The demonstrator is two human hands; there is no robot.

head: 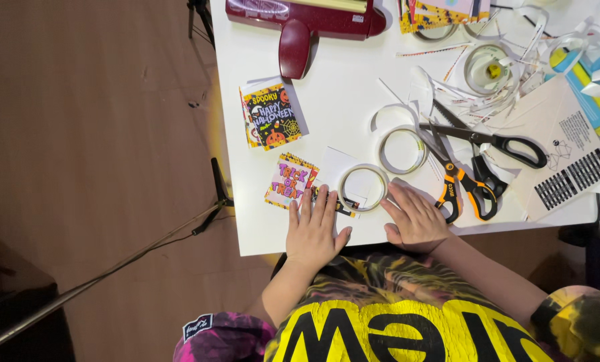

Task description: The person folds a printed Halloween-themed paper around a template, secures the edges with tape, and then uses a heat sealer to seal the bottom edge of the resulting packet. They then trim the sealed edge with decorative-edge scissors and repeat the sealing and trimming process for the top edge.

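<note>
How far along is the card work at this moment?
Looks done: two printed cards and lie apart on the table. In hand: left hand presses a small strip by the tape roll; right hand rests flat. Left: paper scraps and scissors lie about.

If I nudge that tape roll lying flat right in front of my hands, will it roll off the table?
Probably not. The tape roll lies flat on its side, so a push should slide it across the white table rather than roll it. It looks like a thin, nearly used-up ring, so likely light. Stood on edge, it might roll.
</note>
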